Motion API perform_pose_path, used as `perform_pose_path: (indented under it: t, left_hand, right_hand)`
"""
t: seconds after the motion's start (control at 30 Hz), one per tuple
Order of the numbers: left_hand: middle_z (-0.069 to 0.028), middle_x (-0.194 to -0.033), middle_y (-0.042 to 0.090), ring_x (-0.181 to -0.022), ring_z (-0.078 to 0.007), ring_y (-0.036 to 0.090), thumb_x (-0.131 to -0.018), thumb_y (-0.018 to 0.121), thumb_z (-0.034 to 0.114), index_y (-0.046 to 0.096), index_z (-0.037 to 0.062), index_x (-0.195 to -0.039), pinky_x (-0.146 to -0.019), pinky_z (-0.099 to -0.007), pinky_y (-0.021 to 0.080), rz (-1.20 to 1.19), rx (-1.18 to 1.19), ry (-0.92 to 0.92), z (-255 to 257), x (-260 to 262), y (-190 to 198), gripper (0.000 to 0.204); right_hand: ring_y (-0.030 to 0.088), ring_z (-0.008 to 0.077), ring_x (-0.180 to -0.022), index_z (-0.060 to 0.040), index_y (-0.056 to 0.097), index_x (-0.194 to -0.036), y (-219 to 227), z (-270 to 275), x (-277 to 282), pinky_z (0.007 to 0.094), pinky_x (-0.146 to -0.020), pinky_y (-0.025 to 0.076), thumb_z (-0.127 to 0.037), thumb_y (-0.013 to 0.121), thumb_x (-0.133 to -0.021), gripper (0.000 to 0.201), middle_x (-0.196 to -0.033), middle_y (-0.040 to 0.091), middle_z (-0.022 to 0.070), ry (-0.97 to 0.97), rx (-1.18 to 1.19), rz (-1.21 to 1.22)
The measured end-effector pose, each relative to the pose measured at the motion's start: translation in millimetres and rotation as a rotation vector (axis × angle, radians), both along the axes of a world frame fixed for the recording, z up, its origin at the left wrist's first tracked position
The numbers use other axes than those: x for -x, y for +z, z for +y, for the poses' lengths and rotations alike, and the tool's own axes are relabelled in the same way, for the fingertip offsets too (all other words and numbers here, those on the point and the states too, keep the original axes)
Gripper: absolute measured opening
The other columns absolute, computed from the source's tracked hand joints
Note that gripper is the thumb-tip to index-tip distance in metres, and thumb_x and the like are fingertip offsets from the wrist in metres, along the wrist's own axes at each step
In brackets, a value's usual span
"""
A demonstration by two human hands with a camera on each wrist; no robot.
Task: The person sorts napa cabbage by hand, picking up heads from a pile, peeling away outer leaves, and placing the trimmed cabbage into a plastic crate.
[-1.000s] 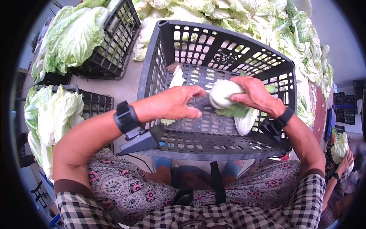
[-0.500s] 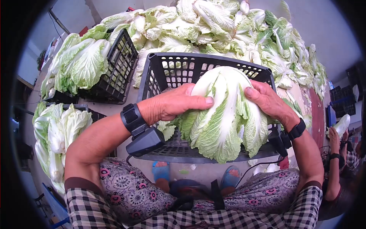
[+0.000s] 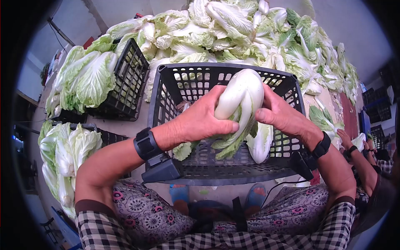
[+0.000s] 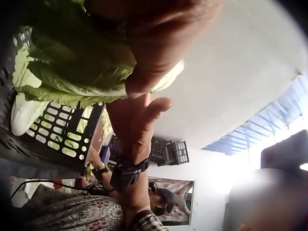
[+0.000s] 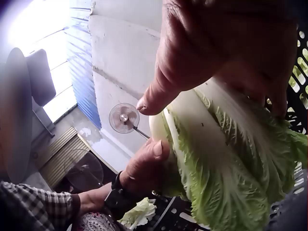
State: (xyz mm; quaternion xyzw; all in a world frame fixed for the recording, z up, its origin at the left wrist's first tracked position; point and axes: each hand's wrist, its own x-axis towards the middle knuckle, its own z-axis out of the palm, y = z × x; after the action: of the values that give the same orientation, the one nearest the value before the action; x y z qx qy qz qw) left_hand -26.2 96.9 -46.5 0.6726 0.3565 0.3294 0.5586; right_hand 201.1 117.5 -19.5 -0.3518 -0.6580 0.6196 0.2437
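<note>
Both hands hold one Chinese cabbage (image 3: pixel 246 98) above the black crate (image 3: pixel 225 179), its white base up and its green leaves hanging down. The left hand (image 3: pixel 200 118) grips its left side, thumb across the front. On the right side, the right hand (image 3: pixel 287 116) has its fingers behind the head and its thumb at the front. Inside the crate a second cabbage (image 3: pixel 261 143) lies at the right, and a loose leaf (image 3: pixel 182 151) is at the left. The right wrist view shows the held cabbage's leaves (image 5: pixel 226 163) below the right hand (image 5: pixel 216 48).
A large heap of cabbages (image 3: pixel 233 33) lies behind the crate. To the left stand a tilted black crate (image 3: pixel 132 79) with cabbages and another crate with cabbages (image 3: pixel 68 156) on it. Other people's arms (image 3: pixel 360 162) show at the right edge.
The hands came together on a cabbage and raised it over the crate. Since half a second ago it has turned, its leafy side less in view, and the crate's second cabbage shows again.
</note>
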Motion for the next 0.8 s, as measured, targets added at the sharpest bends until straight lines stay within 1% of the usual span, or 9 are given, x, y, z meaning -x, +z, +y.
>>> perform_pose_path:
  t: [0.1, 0.2, 0.3, 0.43, 0.57, 0.6, 0.7, 0.73, 0.8]
  left_hand:
    - [-0.0153, -0.117, 0.051, -0.111, -0.022, 0.05, -0.068, 0.077, 0.026, 0.033, -0.0022, -0.132, -0.097, -0.034, 0.04, 0.034, 0.059, 0.02, -3.9, 1.4, 5.8, 0.083]
    - [-0.0162, -0.122, 0.049, -0.114, -0.0222, 0.049, -0.066, 0.081, 0.031, 0.03, -0.001, -0.135, -0.099, -0.0338, 0.038, 0.294, -0.046, -0.04, 15.9, 17.0, 7.3, 0.092]
    - [-0.0159, -0.125, 0.049, -0.117, -0.0215, 0.048, -0.066, 0.082, 0.035, 0.03, -0.0001, -0.137, -0.1, -0.0342, 0.038, 0.032, -0.085, 0.085, 14.6, 14.2, 9.3, 0.094]
    - [-0.0108, -0.125, 0.051, -0.116, -0.0181, 0.048, -0.075, 0.077, 0.032, 0.033, 0.0017, -0.136, -0.101, -0.0337, 0.039, -0.308, 0.374, -0.093, 7.4, 3.2, 22.2, 0.081]
    - [-0.0099, -0.123, 0.052, -0.112, -0.0169, 0.053, -0.083, 0.069, 0.022, 0.035, 0.0024, -0.134, -0.097, -0.0336, 0.045, -0.57, 0.349, 0.105, 1.8, -13.6, 20.5, 0.064]
    - [-0.0103, -0.122, 0.053, -0.11, -0.0177, 0.055, -0.085, 0.067, 0.02, 0.037, 0.0022, -0.132, -0.095, -0.034, 0.047, -0.61, 0.326, 0.125, 2.2, -16.0, 21.5, 0.058]
    - [-0.0106, -0.119, 0.054, -0.108, -0.0179, 0.056, -0.085, 0.067, 0.021, 0.038, 0.0022, -0.131, -0.094, -0.0332, 0.048, -0.69, 0.333, 0.169, 1.8, -22.2, 23.5, 0.057]
    - [-0.0109, -0.118, 0.055, -0.107, -0.0179, 0.056, -0.085, 0.067, 0.021, 0.039, 0.0024, -0.13, -0.093, -0.0325, 0.049, -0.709, 0.302, 0.169, 1.6, -25.3, 24.0, 0.056]
    - [-0.0099, -0.117, 0.056, -0.106, -0.017, 0.057, -0.088, 0.064, 0.024, 0.041, 0.002, -0.128, -0.093, -0.0324, 0.049, -0.698, 0.258, 0.2, 2.8, -31.5, 20.7, 0.052]
  right_hand:
    - [0.047, 0.0219, -0.119, -0.0003, 0.029, -0.138, 1.1, -1.3, 6.5, 0.0346, -0.102, 0.036, -0.032, 0.078, -0.07, 0.089, -0.126, 0.048, 0.0139, -0.076, -0.093, -0.105]
    - [0.051, 0.0206, -0.114, 0.001, 0.034, -0.136, 1.5, 2.7, 5.2, 0.0334, -0.099, 0.04, -0.025, 0.078, -0.069, 0.084, -0.123, 0.052, 0.0135, -0.149, -0.054, -0.095]
    - [0.053, 0.0191, -0.111, 0.0019, 0.037, -0.134, -1.3, 4.2, 7.8, 0.0323, -0.097, 0.042, -0.023, 0.077, -0.07, 0.079, -0.121, 0.054, 0.0125, -0.238, -0.04, 0.06]
    - [0.053, 0.0201, -0.112, 0.0027, 0.034, -0.135, 4.9, -0.2, 15.3, 0.0324, -0.098, 0.041, -0.028, 0.076, -0.075, 0.079, -0.123, 0.052, 0.0141, -0.306, 0.124, 0.325]
    - [0.049, 0.0207, -0.117, 0.002, 0.027, -0.139, 13.6, 1.4, 14.6, 0.0338, -0.099, 0.041, -0.04, 0.073, -0.077, 0.088, -0.128, 0.048, 0.015, -0.257, 0.041, 0.365]
    - [0.046, 0.0212, -0.12, -0.0013, 0.023, -0.141, 10.5, 6.1, 10.8, 0.0339, -0.1, 0.04, -0.048, 0.073, -0.074, 0.096, -0.131, 0.045, 0.014, -0.223, -0.083, 0.278]
    - [0.045, 0.0213, -0.122, -0.0046, 0.021, -0.143, 10.0, 4.7, 3.5, 0.0339, -0.102, 0.037, -0.052, 0.075, -0.07, 0.102, -0.133, 0.043, 0.0127, -0.129, -0.05, 0.233]
    - [0.044, 0.0209, -0.122, -0.0062, 0.021, -0.143, 9.0, 0.9, 4.7, 0.034, -0.103, 0.037, -0.053, 0.077, -0.068, 0.105, -0.134, 0.043, 0.0124, -0.071, 0.056, 0.299]
    - [0.047, 0.0207, -0.119, -0.005, 0.024, -0.141, 4.2, -5.2, 9.7, 0.0353, -0.1, 0.041, -0.044, 0.078, -0.069, 0.098, -0.131, 0.045, 0.0119, -0.056, 0.085, 0.275]
